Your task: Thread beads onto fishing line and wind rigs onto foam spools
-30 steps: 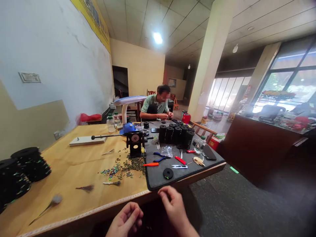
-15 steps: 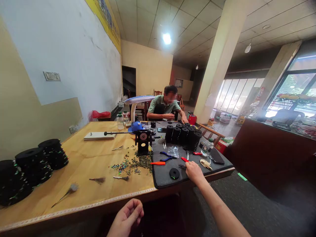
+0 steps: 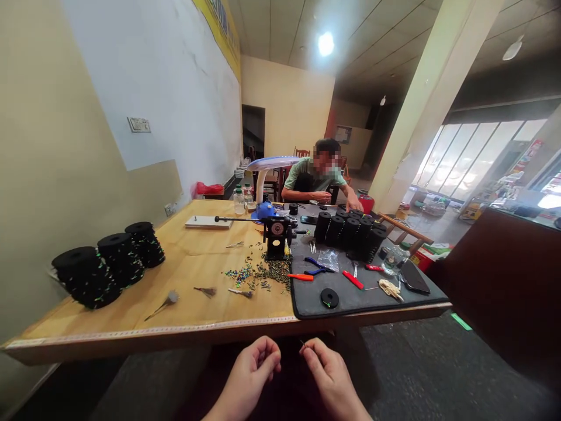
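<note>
My left hand is in front of the table's near edge, thumb pressed against curled fingers. Whatever it may hold is too small or hidden to name. Close on its right is my right hand, also closed, with the dark tip of a small thin tool showing at its fingertips. The rest of that tool is hidden in the hand. Beyond the hands, on a grey mat, lie a black spool with a green bit on it, an orange-handled tool, blue-handled pliers and a red-handled tool.
A black winding device with a long rod stands mid-table beside scattered small beads. Several black spools fill the mat's back; more black spools stand left. A co-worker sits opposite, behind a blue-and-white lamp.
My right hand has come back from the mat to beside my left hand; the dark tool by its fingers has left the mat. The view has turned left.
</note>
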A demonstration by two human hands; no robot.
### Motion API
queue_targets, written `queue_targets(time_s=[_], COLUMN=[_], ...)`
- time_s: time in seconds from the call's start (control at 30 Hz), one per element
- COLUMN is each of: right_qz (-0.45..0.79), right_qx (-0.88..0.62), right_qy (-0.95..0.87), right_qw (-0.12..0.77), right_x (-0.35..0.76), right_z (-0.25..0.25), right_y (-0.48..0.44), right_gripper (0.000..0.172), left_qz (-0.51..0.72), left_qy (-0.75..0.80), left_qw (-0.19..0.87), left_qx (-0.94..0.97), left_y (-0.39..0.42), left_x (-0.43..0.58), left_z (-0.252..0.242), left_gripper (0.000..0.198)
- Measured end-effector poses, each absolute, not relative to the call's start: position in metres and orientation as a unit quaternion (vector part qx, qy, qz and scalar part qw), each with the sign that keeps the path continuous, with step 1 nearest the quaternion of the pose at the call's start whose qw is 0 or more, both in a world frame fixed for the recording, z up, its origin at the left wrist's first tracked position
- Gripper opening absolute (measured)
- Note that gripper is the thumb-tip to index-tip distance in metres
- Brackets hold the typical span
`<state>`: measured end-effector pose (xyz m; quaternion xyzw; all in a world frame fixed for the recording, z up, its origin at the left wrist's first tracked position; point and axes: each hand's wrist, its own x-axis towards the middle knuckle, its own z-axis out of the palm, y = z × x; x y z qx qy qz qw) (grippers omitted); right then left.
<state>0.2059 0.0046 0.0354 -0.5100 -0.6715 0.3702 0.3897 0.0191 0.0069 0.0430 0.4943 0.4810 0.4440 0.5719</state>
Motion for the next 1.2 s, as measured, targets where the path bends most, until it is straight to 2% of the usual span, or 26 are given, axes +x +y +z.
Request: queue_targets(time_s=[0.33,0.57,0.97,1.1,1.2], right_qz=[0.34,0.367,0.356,0.251,0.106], right_qx=[-0.522,-0.506,-0.518,-0.577,-0.679], right_qy=[-0.719,-0.716,-0.695,-0.676,-0.648], right_qw=[0.307,0.311,0.349,0.383,0.328], right_x=[0.195,0.195,0.206,0.239,0.276], right_z=[0.04,0.039,0.029,0.038,0.05], right_y=[0.003,0.008,0.011,0.029,0.057], right_gripper=[0.024,0.021,0.04,0.042,0.043], left_qz=[0.414,0.398,0.394,0.398,0.402], left_qy=[0.459,0.457,0.46,0.453,0.441], left_qw=[0.58,0.581,0.588,0.621,0.67], left_qx=[0.531,0.543,0.536,0.501,0.442], left_y=[0.005,0.004,0.005,0.005,0.004], left_x=[0.022,0.024,0.023,0.024,0.024], left_z=[0.04,0.038,0.039,0.039,0.04], left_gripper=[0.03,0.025,0.022,0.029,0.034])
